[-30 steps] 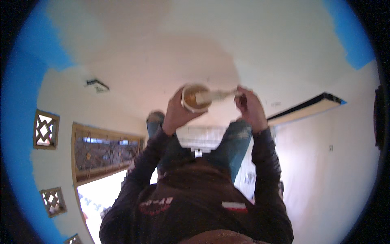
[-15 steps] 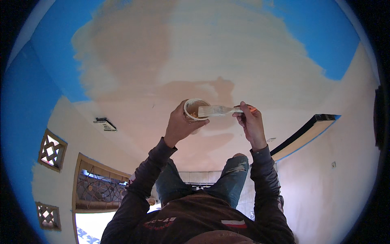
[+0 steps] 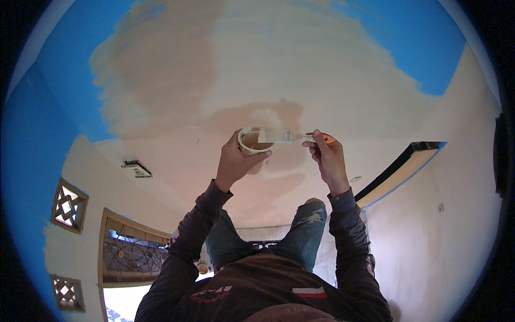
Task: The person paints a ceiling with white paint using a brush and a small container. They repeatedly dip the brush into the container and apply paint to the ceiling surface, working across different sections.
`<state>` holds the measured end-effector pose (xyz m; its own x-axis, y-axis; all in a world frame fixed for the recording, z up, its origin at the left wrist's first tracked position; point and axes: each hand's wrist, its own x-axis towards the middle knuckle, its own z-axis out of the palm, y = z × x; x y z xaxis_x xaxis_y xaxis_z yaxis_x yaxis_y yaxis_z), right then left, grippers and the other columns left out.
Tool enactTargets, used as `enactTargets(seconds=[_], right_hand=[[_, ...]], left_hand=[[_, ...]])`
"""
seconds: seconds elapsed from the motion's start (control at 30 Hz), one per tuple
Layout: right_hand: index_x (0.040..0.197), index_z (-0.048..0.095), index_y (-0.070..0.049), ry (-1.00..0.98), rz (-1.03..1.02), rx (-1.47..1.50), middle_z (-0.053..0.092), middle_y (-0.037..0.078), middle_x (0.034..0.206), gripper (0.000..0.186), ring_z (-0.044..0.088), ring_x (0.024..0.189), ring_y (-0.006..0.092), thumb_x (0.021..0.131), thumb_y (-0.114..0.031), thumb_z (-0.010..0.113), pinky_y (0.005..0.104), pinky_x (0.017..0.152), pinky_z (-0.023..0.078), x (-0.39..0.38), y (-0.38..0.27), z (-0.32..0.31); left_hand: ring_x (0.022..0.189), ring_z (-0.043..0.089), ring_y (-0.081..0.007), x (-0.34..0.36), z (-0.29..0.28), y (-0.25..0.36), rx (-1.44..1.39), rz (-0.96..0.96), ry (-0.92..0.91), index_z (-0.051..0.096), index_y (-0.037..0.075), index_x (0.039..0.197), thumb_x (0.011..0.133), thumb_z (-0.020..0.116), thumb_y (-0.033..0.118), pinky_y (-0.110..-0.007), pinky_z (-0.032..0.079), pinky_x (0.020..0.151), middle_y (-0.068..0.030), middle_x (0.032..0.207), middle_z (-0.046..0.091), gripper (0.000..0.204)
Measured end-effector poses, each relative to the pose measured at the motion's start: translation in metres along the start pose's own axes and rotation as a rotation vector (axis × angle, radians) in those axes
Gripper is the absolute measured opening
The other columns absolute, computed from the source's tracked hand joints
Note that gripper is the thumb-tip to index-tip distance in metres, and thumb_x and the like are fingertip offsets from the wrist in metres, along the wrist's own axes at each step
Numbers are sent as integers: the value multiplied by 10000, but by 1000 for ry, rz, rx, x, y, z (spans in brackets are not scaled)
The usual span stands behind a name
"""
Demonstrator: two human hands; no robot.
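Note:
My left hand [image 3: 236, 163] is wrapped round a small round paint pot [image 3: 248, 141] with a pale, smeared rim. The pot is tilted so that its inside shows. In my right hand [image 3: 328, 158] is a paintbrush [image 3: 281, 136], gripped by its orange handle [image 3: 328, 139]. Its wide bristle end, coated in pale paint, lies over the right side of the pot's rim. Both hands are raised before a wall [image 3: 300, 70] covered in pale cream paint, with bright blue [image 3: 424, 48] along its upper corners.
A dark-edged shelf or recess [image 3: 399, 172] juts out on the right. A small switch or socket plate [image 3: 137, 169] is on the wall at left. Farther left are lattice vents [image 3: 70, 205] and a framed window opening [image 3: 131, 252]. My knees [image 3: 308, 222] show below.
The brush and pot have shifted slightly up and left. The brush has turned a little, and its bristles now rest nearer the pot's upper right rim.

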<state>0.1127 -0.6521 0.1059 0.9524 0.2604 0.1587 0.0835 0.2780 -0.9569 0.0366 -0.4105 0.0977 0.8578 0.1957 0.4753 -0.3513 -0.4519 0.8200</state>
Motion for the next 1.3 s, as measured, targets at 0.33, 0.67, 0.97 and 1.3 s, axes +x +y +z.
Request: enactTargets(seconds=[0.33, 0.67, 0.97, 1.3], right_hand=[[1036, 682, -20, 0, 5, 0, 711, 59, 818, 299, 488, 605, 23, 991, -314, 647, 171, 519, 371, -10, -12, -6], [992, 689, -12, 22, 29, 47, 721, 88, 837, 252, 482, 621, 33, 976, -263, 670, 182, 528, 366, -12, -9, -9], [1058, 681, -31, 59, 61, 34, 715, 63, 869, 259, 512, 643, 19, 976, -277, 673, 150, 528, 398, -10, -5, -14], [1029, 671, -10, 73, 93, 112, 717, 81, 853, 271, 480, 611, 20, 981, -277, 661, 155, 489, 362, -11, -9, -14]], left_hand=[[984, 703, -201, -2, 4, 7, -74, 38, 18, 583, -10, 1187, 738, 893, 247, -345, 562, 870, -125, 1079, 713, 603], [992, 703, -205, 3, 8, 3, -57, 22, 9, 581, -16, 1196, 731, 900, 255, -341, 557, 884, -131, 1087, 715, 626], [1056, 682, -226, 10, 7, 4, 25, 14, -33, 559, 3, 1251, 732, 897, 312, -363, 554, 912, -143, 1157, 687, 693], [1069, 681, -228, 6, 12, -7, -94, 28, -53, 543, 1, 1282, 731, 898, 309, -363, 556, 923, -141, 1167, 684, 725]])
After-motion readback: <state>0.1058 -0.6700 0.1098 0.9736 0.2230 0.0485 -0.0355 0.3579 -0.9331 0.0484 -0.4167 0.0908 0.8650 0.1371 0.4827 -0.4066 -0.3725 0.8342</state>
